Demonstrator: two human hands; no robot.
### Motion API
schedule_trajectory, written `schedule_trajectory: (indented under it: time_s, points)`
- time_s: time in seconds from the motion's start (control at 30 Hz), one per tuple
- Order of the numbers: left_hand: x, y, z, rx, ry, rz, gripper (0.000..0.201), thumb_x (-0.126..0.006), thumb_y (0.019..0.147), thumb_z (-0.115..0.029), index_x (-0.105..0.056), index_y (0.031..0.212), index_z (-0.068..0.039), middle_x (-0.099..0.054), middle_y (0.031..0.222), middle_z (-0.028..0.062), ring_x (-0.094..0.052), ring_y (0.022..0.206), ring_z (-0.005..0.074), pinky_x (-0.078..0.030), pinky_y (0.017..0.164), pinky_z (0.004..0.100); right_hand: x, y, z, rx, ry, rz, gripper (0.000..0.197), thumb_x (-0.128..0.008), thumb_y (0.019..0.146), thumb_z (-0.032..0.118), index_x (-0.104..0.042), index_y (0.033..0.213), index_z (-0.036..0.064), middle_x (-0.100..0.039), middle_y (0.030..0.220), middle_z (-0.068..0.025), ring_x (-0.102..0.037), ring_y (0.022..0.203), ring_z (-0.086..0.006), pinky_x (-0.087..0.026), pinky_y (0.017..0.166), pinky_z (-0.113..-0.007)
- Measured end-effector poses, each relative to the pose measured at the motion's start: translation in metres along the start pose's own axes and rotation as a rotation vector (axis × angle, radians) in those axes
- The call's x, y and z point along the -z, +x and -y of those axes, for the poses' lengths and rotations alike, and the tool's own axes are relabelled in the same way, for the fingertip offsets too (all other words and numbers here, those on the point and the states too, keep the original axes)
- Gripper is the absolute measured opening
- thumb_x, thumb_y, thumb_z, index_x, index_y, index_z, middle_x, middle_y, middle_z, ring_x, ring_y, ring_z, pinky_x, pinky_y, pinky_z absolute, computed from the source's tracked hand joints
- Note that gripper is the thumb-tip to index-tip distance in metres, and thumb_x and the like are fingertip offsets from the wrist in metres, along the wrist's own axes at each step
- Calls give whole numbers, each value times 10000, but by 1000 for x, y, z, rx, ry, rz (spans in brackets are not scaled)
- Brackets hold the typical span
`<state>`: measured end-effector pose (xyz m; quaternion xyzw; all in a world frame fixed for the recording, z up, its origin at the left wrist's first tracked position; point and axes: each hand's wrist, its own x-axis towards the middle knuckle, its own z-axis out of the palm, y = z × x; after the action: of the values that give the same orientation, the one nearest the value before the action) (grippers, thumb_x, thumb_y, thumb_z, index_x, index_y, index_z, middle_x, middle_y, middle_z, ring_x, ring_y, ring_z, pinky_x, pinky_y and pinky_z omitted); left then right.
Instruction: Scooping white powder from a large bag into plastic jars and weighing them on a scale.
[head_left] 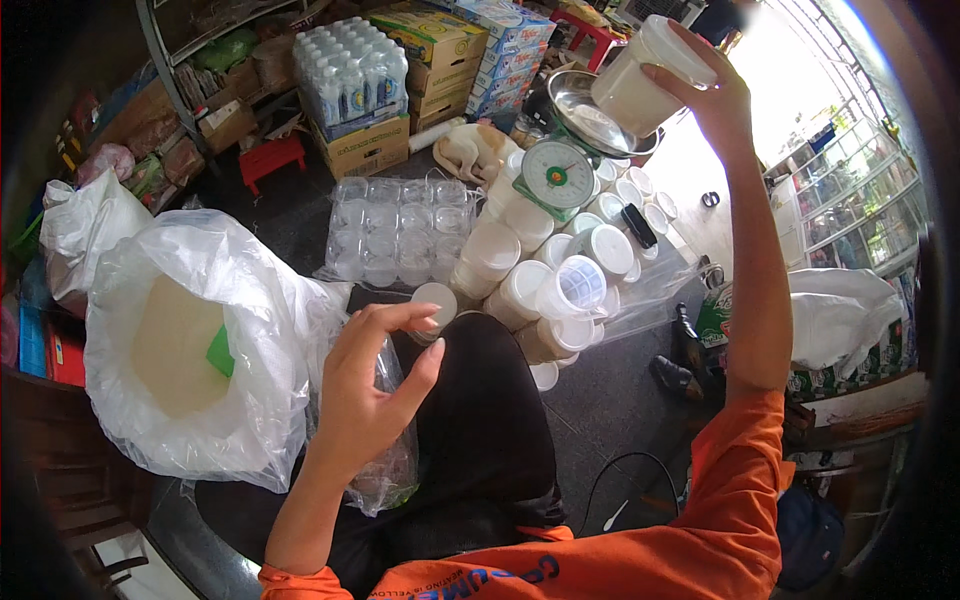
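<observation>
My right hand (722,100) is raised at the upper right, its fingers wrapped round a lidded plastic tub (632,92) of pale contents. That tub is tilted over or against the metal pan (578,105) of a green dial scale (557,176); whether they touch I cannot tell. In front of my lap my left hand (375,375) holds nothing, thumb and fingers curved and apart. Just beyond its fingertips stands a small stack of round lids or tubs (434,298). To the left, a plastic-lined sack (265,300) holds pale grains (175,345) and a green scoop (221,350).
Several filled white-lidded tubs (490,250) crowd around the scale, with a blue-and-white basket-like cup (580,285) on top. Clear tubs in plastic wrap (400,230) lie beyond my knee. A dog (474,152) is curled near stacked boxes (432,60). Dark shoes (677,375) sit right.
</observation>
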<state>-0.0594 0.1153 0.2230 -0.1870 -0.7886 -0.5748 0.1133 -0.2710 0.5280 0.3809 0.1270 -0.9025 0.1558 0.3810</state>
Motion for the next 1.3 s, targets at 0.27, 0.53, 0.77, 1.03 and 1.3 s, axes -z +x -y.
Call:
schedule_trajectory:
  time_s: [0.27,0.53,0.77,1.03,1.3]
  points:
    - [-47,2,-3,-168,25,121,1344,-1001,649,-512,-248,1634,8,-428,1547,267,-462,1432,441,-371,1204,510,48,-130,156,104,353,226,809,-992,666,272,-694,1375,23,-700,1367,-144,-674,1242,-297,-531,1073,-436]
    - [-59,-30,34,-54,-216,155,1156,-993,637,-405,-399,1549,-17,-562,1447,231,-563,1349,442,-454,1129,502,15,-235,215,-44,519,539,840,-988,637,312,-702,1411,159,-590,1461,-207,-607,1335,-395,-495,1107,-476]
    - [-57,-41,55,-71,-117,133,1175,-1000,637,-489,-377,1521,-29,-552,1431,258,-580,1318,470,-495,1076,527,9,-211,252,-11,332,699,893,-846,840,466,-475,1574,119,-459,1583,-226,-481,1446,-462,-438,1145,-514]
    - [-40,-34,67,-45,-217,241,1169,-1026,585,-489,-445,1487,-25,-594,1419,233,-620,1283,436,-487,1087,491,-14,-198,241,328,420,778,638,-762,816,320,-655,1385,50,-655,1357,-190,-606,1313,-402,-418,1163,-510]
    - [-49,-37,74,-15,-277,144,1144,-1032,592,-412,-457,1502,-22,-590,1429,209,-588,1327,388,-465,1106,471,-26,-204,254,139,452,778,640,-757,849,330,-637,1385,2,-659,1351,-228,-632,1260,-431,-485,1085,-492]
